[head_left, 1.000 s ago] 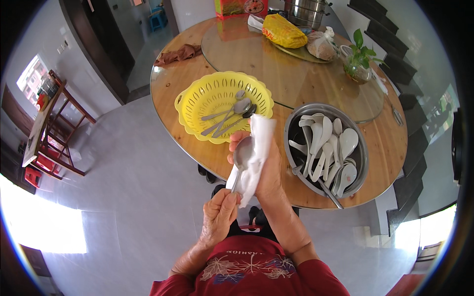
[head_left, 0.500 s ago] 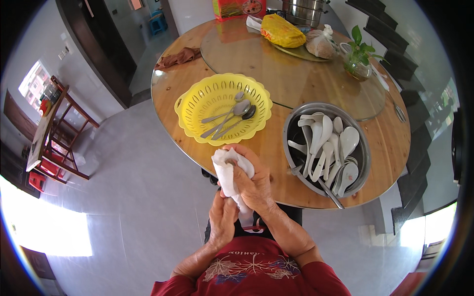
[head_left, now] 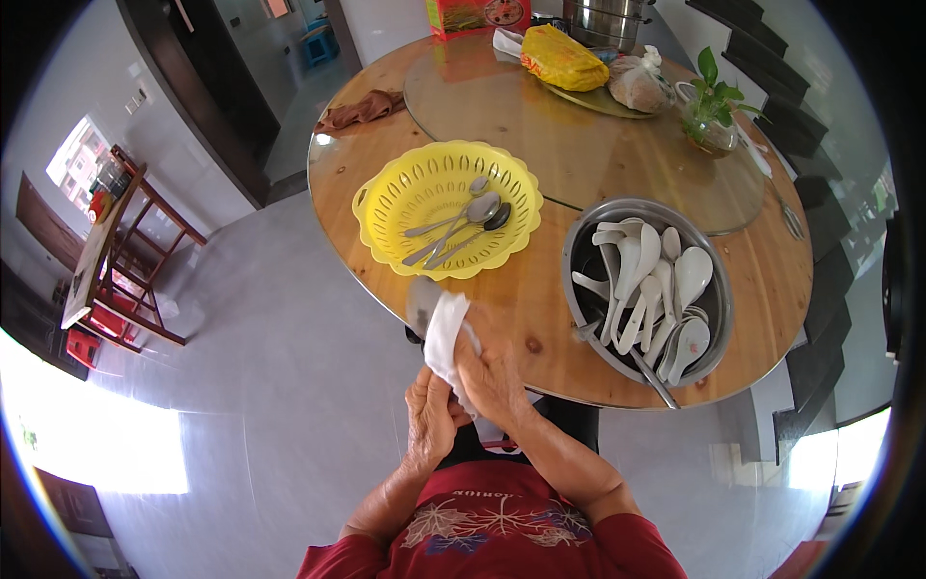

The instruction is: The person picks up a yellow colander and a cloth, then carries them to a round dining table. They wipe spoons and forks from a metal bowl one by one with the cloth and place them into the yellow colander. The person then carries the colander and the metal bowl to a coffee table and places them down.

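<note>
In front of my body, close to the table's front edge, I hold a metal spoon [head_left: 422,302] wrapped partly in a white cloth [head_left: 445,338]. The spoon's rounded bowl sticks out of the cloth at the far end and looks slightly blurred. My right hand [head_left: 490,374] is closed around the cloth and the spoon inside it. Lower down, the fingers of my left hand [head_left: 430,417] grip the handle end, which they mostly hide. Just beyond lies a yellow plastic basket [head_left: 386,183] with several metal spoons [head_left: 482,207] in it. To the right, a steel basin [head_left: 712,261] holds many white spoons [head_left: 632,265].
A metal handle [head_left: 654,379] rests over the basin's near rim. Farther back on the round wooden table [head_left: 352,207] are a brown cloth [head_left: 362,111], a yellow bag [head_left: 564,58], a tied clear bag [head_left: 641,85] and a plant in a glass jar [head_left: 712,130]. Stairs rise at right.
The spoon's bowl, mostly covered by the cloth before, now shows beyond it. My right hand and the cloth have slid down along the spoon. The whole view has shifted slightly.
</note>
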Demonstrator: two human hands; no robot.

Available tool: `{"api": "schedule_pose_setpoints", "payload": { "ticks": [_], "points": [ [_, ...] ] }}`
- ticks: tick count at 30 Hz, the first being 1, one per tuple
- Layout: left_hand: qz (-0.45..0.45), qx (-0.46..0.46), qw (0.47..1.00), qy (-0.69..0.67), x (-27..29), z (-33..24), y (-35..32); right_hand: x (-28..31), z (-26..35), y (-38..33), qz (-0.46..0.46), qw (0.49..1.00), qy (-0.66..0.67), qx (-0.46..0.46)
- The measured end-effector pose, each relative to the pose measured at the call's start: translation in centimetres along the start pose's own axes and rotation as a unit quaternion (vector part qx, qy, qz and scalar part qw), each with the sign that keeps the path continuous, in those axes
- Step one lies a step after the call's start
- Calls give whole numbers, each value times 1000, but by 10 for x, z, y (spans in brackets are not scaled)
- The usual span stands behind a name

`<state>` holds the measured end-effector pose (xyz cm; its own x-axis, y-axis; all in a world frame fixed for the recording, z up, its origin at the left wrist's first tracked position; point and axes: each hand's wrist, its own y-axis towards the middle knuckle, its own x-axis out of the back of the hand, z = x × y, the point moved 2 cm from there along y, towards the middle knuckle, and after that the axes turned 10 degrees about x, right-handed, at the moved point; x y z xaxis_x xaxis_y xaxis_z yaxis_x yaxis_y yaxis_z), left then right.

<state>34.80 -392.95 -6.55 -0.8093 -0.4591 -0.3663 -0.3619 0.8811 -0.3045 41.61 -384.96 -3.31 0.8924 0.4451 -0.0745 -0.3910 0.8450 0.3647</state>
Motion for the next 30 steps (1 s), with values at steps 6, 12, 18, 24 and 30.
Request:
{"api": "schedule_pose_setpoints", "payload": {
  "ticks": [6,12,18,24,30],
  "points": [
    [6,-3,1000,22,7,9,7,10,-8,-11,90,989,112,-24],
    [-68,-130,975,166,10,-21,4,31,4,5,32,992,123,23],
    [-55,-167,976,130,-12,-78,12,21,16,6,113,968,-155,163],
    [57,-47,993,-87,-12,-76,33,25,9,2,140,988,-44,43],
    [54,-53,991,-111,-8,-71,48,36,-7,-30,125,991,-27,-33]
  ]
}}
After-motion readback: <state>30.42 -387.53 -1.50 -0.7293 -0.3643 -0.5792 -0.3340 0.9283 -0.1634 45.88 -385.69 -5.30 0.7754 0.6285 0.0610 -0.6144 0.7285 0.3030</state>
